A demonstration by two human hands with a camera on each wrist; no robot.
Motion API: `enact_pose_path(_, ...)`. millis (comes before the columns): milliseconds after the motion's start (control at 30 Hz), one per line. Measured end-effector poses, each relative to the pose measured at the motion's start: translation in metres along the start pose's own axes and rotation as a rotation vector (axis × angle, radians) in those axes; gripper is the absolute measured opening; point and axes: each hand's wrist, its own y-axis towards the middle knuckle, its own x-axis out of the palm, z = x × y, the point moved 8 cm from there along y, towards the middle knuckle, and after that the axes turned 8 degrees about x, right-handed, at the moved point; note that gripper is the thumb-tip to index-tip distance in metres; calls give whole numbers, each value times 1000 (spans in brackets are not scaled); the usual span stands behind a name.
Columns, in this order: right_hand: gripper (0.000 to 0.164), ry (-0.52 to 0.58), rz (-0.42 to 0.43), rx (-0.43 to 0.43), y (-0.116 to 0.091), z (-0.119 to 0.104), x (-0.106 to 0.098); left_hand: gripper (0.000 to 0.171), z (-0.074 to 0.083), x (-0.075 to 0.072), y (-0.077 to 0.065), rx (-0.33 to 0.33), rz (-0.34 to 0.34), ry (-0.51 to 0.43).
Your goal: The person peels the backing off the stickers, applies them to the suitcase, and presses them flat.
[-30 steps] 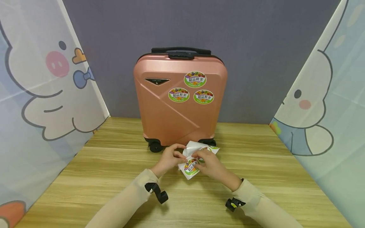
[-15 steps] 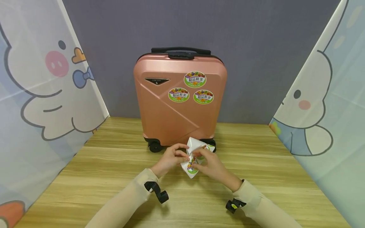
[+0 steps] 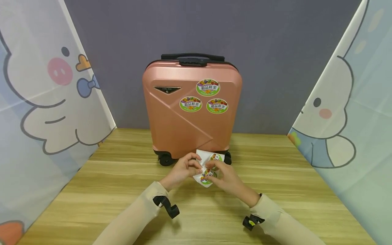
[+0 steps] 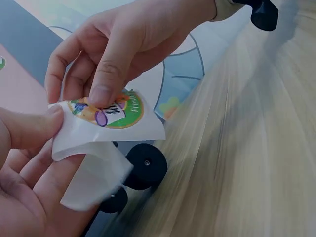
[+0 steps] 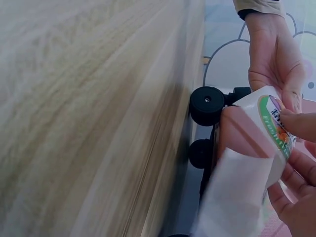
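Observation:
A white sticker sheet (image 3: 202,157) with oval fruit stickers is held in front of the suitcase's lower edge. On its left side my left hand (image 3: 182,170) pinches it between thumb and fingers. My right hand (image 3: 229,179) pinches the opposite side, its thumb lying on a green-edged sticker (image 4: 134,113) in the left wrist view. The sheet bends between the hands, and one flap (image 5: 237,185) hangs down in the right wrist view. Behind stands a pink suitcase (image 3: 180,132), upright, with three matching oval stickers (image 3: 208,87) on its front.
The suitcase rests on black wheels (image 3: 166,160) on a wood-grain table (image 3: 128,190). A grey panel (image 3: 269,68) rises behind it. Cartoon-printed cloths (image 3: 27,81) flank the table on both sides. Each wrist carries a black camera mount (image 3: 166,206).
The sheet, bunched at its middle half a second ago, now lies more spread between the hands. Its right corner has drawn inward. The head view has shifted slightly; both hands stay at the sheet.

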Motion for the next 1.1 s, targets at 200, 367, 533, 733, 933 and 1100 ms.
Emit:
enact_pose_path(200, 46, 17, -38, 50, 2, 1, 1, 34, -1, 1, -1, -6, -55, 27)
enact_pose_path(367, 46, 19, -65, 59, 7, 0, 0, 42, 0, 2, 2, -19, -69, 41)
enact_pose_path(533, 45, 12, -108, 101, 7, 3, 0, 46, -1, 5, 2, -38, -70, 66)
enact_pose_path(733, 43, -22, -123, 99, 6, 2, 1, 44, 0, 8, 3, -33, -59, 95)
enact_pose_path(933, 44, -10, -119, 101, 5, 6, 2, 45, -1, 10, 3, -4, -52, 117)
enact_pose_path(1100, 44, -28, -122, 152, 4, 9, 1, 42, -3, 9, 4, -10, -32, 132)
